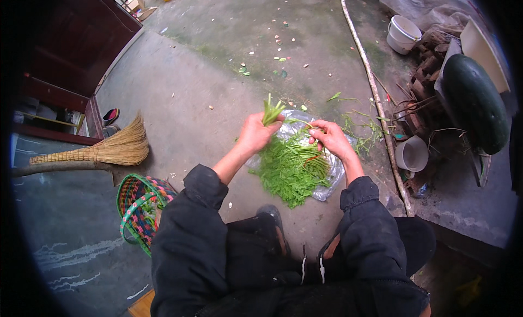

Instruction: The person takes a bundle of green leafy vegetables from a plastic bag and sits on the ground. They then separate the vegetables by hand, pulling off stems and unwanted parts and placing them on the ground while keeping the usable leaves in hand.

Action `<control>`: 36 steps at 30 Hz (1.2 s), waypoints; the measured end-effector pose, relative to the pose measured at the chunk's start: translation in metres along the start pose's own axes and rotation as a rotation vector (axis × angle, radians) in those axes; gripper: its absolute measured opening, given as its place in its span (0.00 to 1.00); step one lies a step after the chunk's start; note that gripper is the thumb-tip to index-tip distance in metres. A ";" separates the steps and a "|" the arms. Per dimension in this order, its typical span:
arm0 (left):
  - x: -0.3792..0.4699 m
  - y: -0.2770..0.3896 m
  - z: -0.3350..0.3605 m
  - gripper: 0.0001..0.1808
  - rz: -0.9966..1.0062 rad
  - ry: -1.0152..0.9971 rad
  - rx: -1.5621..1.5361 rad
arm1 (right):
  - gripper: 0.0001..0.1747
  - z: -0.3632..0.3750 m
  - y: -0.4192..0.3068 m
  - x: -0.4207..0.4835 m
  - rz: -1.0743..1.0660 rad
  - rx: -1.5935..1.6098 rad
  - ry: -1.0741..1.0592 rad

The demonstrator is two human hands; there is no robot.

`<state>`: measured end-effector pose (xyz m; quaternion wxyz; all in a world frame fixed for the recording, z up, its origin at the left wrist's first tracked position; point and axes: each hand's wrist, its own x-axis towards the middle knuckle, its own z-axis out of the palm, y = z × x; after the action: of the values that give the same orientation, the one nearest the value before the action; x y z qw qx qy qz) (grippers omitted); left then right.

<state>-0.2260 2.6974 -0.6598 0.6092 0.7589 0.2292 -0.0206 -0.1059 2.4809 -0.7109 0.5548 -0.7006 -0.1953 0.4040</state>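
Note:
My left hand [257, 131] is closed around a bunch of green leafy stalks [271, 112], whose cut ends point up and away from me. Between the thumb and fingers of my right hand [329, 138] is a thin green stem [301, 121], which stretches toward the bunch. Below both hands lies a pile of leafy greens [292, 170], its leaves at the left and front and its pale stalks toward the right. A clear plastic bag [325, 192] is spread on the concrete beneath the pile. A thin red strip [312, 159] crosses the stalks.
Loose trimmings [363, 131] lie right of the bag, beside a long wooden pole [367, 68]. Farther right are a white bucket [403, 34], a pale tub [412, 154], stacked firewood [427, 68] and a large dark-green gourd [476, 104]. To my left are a woven basket [135, 215] and a straw broom [122, 143].

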 end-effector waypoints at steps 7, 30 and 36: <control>-0.002 -0.003 0.012 0.12 0.223 -0.140 0.388 | 0.18 0.024 -0.012 -0.003 0.004 -0.024 -0.193; 0.012 -0.035 -0.004 0.07 -0.327 -0.241 -0.110 | 0.18 0.039 0.013 0.013 -0.068 0.431 0.080; 0.011 -0.027 -0.003 0.14 -0.164 -0.211 0.030 | 0.13 0.036 0.010 0.013 -0.097 0.450 0.031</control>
<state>-0.2271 2.7082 -0.6872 0.6149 0.7402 0.2245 -0.1536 -0.1282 2.5093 -0.7272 0.7187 -0.5554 -0.1251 0.3993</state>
